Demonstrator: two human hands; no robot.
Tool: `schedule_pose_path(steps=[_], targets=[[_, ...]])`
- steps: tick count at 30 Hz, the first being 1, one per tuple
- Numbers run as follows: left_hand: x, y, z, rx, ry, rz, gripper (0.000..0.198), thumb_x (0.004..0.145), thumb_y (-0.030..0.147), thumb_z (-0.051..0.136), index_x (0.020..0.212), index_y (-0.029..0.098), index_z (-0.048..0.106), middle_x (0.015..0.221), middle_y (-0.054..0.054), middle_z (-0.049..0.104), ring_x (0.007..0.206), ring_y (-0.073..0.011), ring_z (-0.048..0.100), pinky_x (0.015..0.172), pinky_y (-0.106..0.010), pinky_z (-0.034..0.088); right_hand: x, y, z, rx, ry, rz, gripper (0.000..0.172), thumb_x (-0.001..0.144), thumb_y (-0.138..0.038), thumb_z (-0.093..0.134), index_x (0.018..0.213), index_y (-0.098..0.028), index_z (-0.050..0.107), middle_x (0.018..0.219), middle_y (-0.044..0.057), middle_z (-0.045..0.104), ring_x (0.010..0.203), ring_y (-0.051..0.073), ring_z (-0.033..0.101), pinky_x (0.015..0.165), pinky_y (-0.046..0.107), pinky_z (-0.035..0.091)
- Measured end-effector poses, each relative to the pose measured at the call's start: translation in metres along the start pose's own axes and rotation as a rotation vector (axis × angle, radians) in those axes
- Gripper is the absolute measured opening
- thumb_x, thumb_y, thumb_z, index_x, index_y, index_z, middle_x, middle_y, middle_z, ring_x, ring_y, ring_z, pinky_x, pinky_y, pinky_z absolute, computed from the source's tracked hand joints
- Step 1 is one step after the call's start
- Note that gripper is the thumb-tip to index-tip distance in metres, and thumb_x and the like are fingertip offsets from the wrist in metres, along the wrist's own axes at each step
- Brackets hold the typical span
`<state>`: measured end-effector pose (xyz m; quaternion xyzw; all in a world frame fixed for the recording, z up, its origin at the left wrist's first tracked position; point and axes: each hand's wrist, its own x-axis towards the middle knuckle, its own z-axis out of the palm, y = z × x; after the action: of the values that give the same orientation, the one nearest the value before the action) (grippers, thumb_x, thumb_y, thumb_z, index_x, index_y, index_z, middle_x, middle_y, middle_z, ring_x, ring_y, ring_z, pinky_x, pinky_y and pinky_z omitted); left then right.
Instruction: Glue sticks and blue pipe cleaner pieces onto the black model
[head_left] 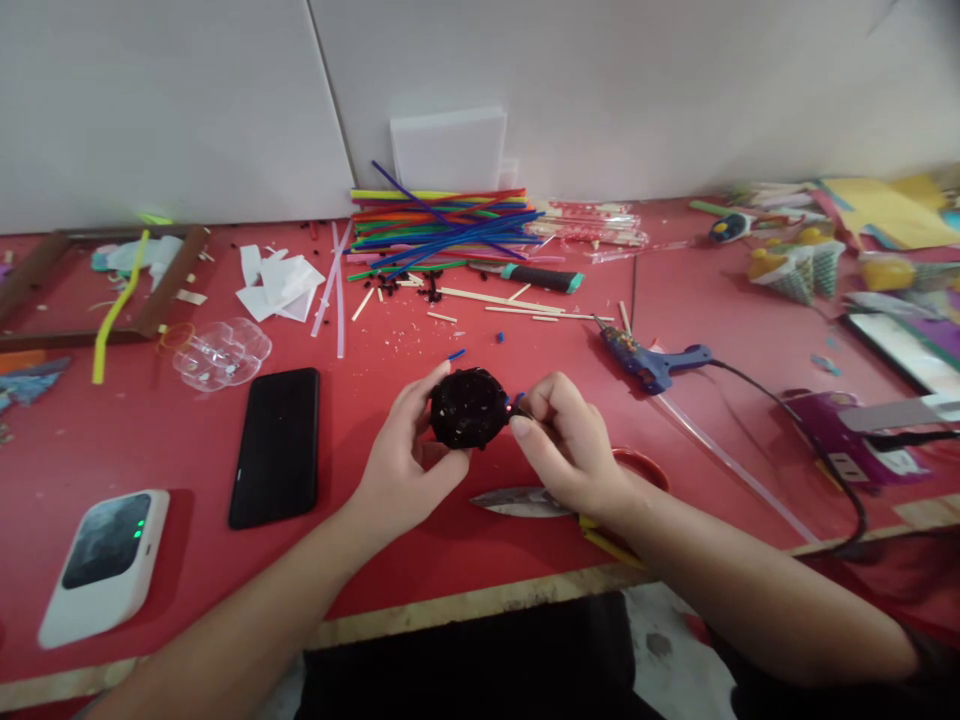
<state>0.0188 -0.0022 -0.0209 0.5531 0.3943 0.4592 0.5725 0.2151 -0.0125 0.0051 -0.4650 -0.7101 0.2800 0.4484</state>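
My left hand [409, 450] grips a round black object [469, 408] with a bumpy rim and a few pale specks on it, held above the red table. At its right edge my right hand [566, 435] pinches with thumb and forefinger. Between those fingertips is something small and dark, too small to name, with blue and pinkish bits beside it. Under my right wrist lie scissors [521, 502], their blades pointing left and their handles partly hidden. A short blue piece [457, 355] shows just behind the black object.
A glue gun [649, 362] with a cord lies to the right. Colored pipe cleaners [442, 228], a utility knife [544, 277] and wooden sticks [510, 302] lie at the back. On the left are a phone [275, 447], a white device [105, 565] and a clear plastic palette [223, 354].
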Motion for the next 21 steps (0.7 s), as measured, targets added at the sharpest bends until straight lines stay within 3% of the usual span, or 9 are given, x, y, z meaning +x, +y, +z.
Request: schedule_pose_path(steps=[9, 15, 21], targets=[[0.005, 0.007, 0.000, -0.048, 0.057, 0.036, 0.053, 0.081, 0.019, 0.072, 0.128, 0.024, 0.048, 0.136, -0.012, 0.054, 0.112, -0.0247, 0.065, 0.091, -0.042, 0.061, 0.002, -0.001, -0.001, -0.026, 0.012, -0.023, 0.027, 0.094, -0.022, 0.056, 0.082, -0.025, 0.032, 0.059, -0.011, 0.029, 0.046, 0.006, 0.026, 0.044, 0.023, 0.020], [0.004, 0.014, 0.001, -0.119, 0.041, -0.068, 0.047, 0.084, 0.023, 0.068, 0.127, 0.024, 0.049, 0.142, -0.013, 0.053, 0.121, -0.0314, 0.062, 0.072, -0.036, 0.066, 0.001, -0.002, -0.002, -0.037, 0.005, -0.038, 0.027, 0.094, -0.021, 0.055, 0.082, -0.026, 0.032, 0.058, -0.011, 0.028, 0.044, 0.006, 0.026, 0.042, 0.022, 0.020], [0.003, 0.010, -0.002, -0.174, 0.000, -0.136, 0.049, 0.089, 0.027, 0.065, 0.135, 0.027, 0.049, 0.133, -0.011, 0.064, 0.109, -0.0297, 0.070, 0.074, -0.040, 0.067, 0.003, -0.004, -0.003, -0.050, 0.002, -0.052, 0.026, 0.093, -0.021, 0.056, 0.083, -0.026, 0.032, 0.056, -0.012, 0.030, 0.042, 0.006, 0.025, 0.041, 0.022, 0.018]])
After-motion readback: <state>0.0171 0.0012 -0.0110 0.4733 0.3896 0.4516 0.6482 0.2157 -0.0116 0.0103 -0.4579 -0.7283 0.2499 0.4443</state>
